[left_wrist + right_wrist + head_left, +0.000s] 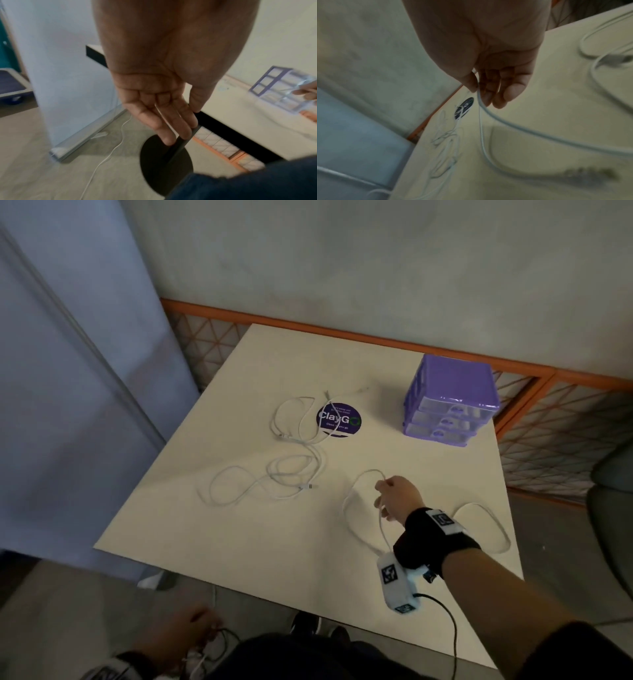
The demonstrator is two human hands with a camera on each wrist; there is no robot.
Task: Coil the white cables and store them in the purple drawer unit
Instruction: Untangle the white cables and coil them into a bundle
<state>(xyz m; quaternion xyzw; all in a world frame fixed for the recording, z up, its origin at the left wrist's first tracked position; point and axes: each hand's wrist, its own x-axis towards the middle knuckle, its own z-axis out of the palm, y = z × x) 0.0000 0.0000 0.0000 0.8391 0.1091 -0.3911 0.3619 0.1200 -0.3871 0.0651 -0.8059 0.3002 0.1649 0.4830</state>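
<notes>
My right hand (394,496) pinches near cable (359,484) between thumb and fingers, loop lifted off table (239,542). My left hand (164,102) hangs below table edge, fingers relaxed and straight, holding nothing. Two more cables (294,453) sprawl mid-table, untouched. Purple drawers (452,398) at far right corner, all closed. To coil well: bring left hand up, feed even loops into it, keep slack untwisted, watch plug end doesn't snag.

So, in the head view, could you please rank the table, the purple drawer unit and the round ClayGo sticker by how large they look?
1. Table, by far the largest.
2. Purple drawer unit.
3. ClayGo sticker, the smallest.

The drawer unit and sticker lie about equally far from the camera, so nearness hardly affects their order.
</notes>
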